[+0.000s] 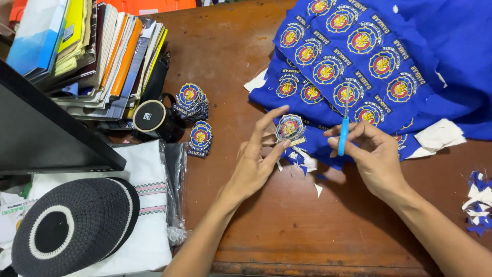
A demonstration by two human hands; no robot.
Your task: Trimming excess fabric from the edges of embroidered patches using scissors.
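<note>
My left hand (256,159) pinches a round embroidered patch (290,127), blue with a red and yellow emblem, between thumb and fingertips. My right hand (374,154) grips small scissors with a light blue handle (343,134), blades pointing up toward the blue cloth. A large blue cloth (389,61) covered with several rows of the same patches lies at the back right of the brown wooden table (287,225). Blue and white fabric scraps (302,161) lie under and between my hands.
Two stacks of cut patches (197,118) sit left of my hands beside a black round object (151,118). Books and folders (97,51) pile at the back left. A black and white knitted cap (72,225) rests on folded white cloth. More scraps (479,202) lie at the right edge.
</note>
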